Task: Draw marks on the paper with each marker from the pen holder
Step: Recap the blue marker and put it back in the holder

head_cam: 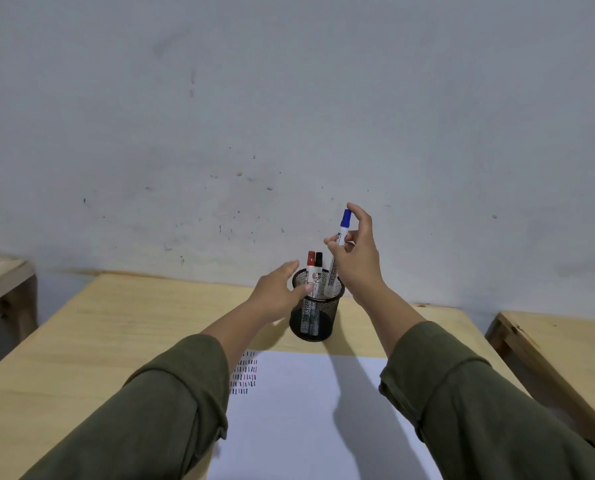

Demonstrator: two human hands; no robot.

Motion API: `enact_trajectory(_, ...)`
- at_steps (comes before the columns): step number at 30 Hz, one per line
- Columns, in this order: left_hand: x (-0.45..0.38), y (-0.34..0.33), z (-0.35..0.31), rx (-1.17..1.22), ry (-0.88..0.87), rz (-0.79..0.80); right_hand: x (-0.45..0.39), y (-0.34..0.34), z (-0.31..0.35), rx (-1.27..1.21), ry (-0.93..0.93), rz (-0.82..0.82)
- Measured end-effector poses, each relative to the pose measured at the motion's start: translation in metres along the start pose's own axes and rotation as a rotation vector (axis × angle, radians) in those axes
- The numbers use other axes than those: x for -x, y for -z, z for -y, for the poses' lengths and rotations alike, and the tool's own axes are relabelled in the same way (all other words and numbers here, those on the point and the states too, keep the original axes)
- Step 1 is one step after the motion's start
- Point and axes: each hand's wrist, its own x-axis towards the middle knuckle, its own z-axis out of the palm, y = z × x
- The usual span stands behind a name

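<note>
Pale wooden table (116, 327) against a scuffed grey wall (254, 98) carries white paper (306, 410) and a black mesh pen holder (315, 311). Right hand (356, 254) fingers pinch the blue-capped marker (337, 252), its lower end inside the holder; left hand (277, 294) fingers are spread beside the rim.

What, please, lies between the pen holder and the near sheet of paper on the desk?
Bare desk wood, crossed by shadow, separates the pen holder from the paper; head view.

- Two bare hands, the left hand (278, 295) and right hand (356, 258), without rings or gloves.
- Loose olive-green fabric sleeves (171, 403) with folded cuffs cover both forearms.
</note>
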Motion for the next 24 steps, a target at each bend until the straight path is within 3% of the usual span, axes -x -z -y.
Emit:
enact_trajectory(12, 0.001, -0.007, 0.005, 0.049, 0.017, -0.041, 0.010, -0.006, -0.035, 0.417, 0.034, 0.046)
enact_trajectory(18, 0.002, -0.006, 0.004, 0.047, 0.017, -0.034, 0.005, -0.002, -0.039, 0.462, 0.007, 0.016)
enact_trajectory(24, 0.003, -0.005, 0.003, 0.030, 0.005, -0.022, -0.001, -0.011, -0.039, 0.508, 0.077, 0.150)
